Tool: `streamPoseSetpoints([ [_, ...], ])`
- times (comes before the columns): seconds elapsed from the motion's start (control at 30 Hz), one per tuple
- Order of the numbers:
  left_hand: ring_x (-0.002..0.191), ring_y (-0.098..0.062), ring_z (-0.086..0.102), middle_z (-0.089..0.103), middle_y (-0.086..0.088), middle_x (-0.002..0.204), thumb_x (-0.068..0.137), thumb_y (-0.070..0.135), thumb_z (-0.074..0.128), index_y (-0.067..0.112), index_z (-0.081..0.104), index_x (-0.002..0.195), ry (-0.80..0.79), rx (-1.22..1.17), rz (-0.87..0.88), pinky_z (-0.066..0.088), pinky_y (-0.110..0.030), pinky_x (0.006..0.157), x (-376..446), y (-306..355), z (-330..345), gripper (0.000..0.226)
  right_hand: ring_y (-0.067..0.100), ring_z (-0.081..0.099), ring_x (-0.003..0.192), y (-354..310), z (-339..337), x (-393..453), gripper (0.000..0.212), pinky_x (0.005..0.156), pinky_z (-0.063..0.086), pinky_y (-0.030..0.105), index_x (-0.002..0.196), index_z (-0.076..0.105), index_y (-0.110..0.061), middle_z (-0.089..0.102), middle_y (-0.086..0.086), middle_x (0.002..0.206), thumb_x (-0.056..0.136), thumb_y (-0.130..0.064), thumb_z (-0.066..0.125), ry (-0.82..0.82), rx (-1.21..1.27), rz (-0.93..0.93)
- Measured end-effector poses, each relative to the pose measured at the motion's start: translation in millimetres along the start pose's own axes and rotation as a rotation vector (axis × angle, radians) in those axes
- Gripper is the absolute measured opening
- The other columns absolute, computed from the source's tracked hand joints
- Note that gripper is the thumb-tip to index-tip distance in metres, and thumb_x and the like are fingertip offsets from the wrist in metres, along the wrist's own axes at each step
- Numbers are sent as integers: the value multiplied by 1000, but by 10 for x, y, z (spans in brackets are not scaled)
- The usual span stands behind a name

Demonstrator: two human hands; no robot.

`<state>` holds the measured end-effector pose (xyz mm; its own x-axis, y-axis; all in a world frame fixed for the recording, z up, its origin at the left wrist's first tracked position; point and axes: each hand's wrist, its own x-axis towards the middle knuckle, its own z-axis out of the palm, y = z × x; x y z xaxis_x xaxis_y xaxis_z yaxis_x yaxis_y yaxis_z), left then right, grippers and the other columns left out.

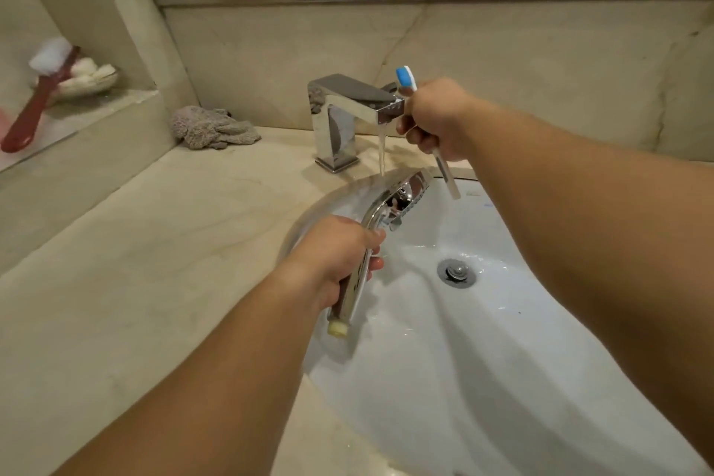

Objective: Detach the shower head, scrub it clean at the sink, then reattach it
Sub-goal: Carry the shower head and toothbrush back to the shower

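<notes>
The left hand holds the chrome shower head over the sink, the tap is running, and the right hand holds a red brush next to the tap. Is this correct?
Not quite. The head view shows the right hand holding a toothbrush with a blue and white head, not a red brush. The rest is correct: the left hand holds the chrome shower head over the sink, and the tap is running.

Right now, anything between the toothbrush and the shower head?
Nothing solid. The right hand holds the toothbrush bristles-up beside the faucet; the left hand holds the shower head over the sink. Only open air and the water stream lie between.
</notes>
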<state>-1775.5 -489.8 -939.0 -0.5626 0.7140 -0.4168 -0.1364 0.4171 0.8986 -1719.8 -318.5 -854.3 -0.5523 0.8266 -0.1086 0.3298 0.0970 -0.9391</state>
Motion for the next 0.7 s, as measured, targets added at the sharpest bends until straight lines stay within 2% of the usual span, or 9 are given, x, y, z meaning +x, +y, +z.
streamPoseSetpoints([
  [0.07, 68, -19, 67, 65, -12, 90, 97, 9, 66, 3, 64, 97, -4, 7, 13, 49, -33, 64, -5, 8, 1, 7, 12, 37, 45, 38, 14, 63, 42, 38, 26, 23, 96, 69, -6, 56, 9, 70, 94, -4, 28, -25, -34, -3],
  [0.23, 71, -19, 67, 66, -12, 92, 98, 11, 65, 4, 64, 98, 8, 23, 46, 51, -33, 67, -3, 7, -27, 8, 12, 37, 45, 74, -13, 74, 43, 39, 26, 23, 104, 69, -23, 54, 7, 68, 93, -4, 32, -61, -101, -78],
  [0.3, 75, -19, 68, 67, -12, 94, 99, 12, 65, 5, 65, 99, 5, 22, 65, 51, -34, 73, 10, 8, -48, 8, 12, 39, 48, 58, -22, 8, 38, 41, 27, 25, 100, 68, -23, 55, 7, 70, 94, -4, 35, -88, -137, -80],
  [0.37, 80, -20, 68, 69, -12, 96, 98, 13, 65, 2, 67, 103, -6, 31, 91, 51, -35, 80, 0, 15, -52, 12, 14, 44, 52, 61, -48, -35, 26, 43, 32, 27, 104, 64, -17, 58, 9, 77, 94, -9, 41, -40, -162, -74],
  [0.43, 86, -20, 65, 69, -11, 96, 97, 13, 67, -1, 69, 107, -20, 34, 116, 50, -33, 83, -27, 30, -60, 17, 18, 51, 62, 90, -109, -139, 21, 52, 44, 33, 108, 60, -11, 62, 10, 85, 92, -21, 50, 121, -212, -89],
  [0.53, 89, -21, 55, 65, -12, 97, 97, 12, 67, 5, 72, 107, -52, 16, 160, 44, -31, 78, -89, 74, -84, 14, 20, 59, 76, 253, -245, -455, 36, 70, 52, 38, 101, 60, -18, 64, 2, 87, 87, -51, 55, 335, -374, -140],
  [0.6, 91, -23, 50, 62, -13, 100, 97, 8, 65, 8, 73, 105, -77, 9, 204, 42, -31, 76, -137, 120, -80, 11, 20, 63, 73, 340, -313, -706, 48, 63, 50, 35, 96, 62, -24, 64, 1, 88, 82, -69, 52, 304, -311, -109],
  [0.67, 96, -24, 52, 63, -14, 106, 97, 4, 63, 15, 72, 103, -134, 38, 255, 43, -30, 80, -194, 170, -71, 15, 19, 65, 61, 314, -313, -911, 51, 53, 42, 29, 89, 65, -24, 68, 1, 89, 79, -73, 54, 180, -125, -89],
  [0.7, 98, -24, 55, 64, -14, 108, 97, 3, 62, 16, 72, 104, -162, 69, 284, 44, -32, 85, -216, 194, -63, 18, 17, 65, 59, 271, -321, -977, 49, 50, 40, 27, 89, 67, -23, 70, -1, 89, 79, -71, 57, 160, -109, -114],
])
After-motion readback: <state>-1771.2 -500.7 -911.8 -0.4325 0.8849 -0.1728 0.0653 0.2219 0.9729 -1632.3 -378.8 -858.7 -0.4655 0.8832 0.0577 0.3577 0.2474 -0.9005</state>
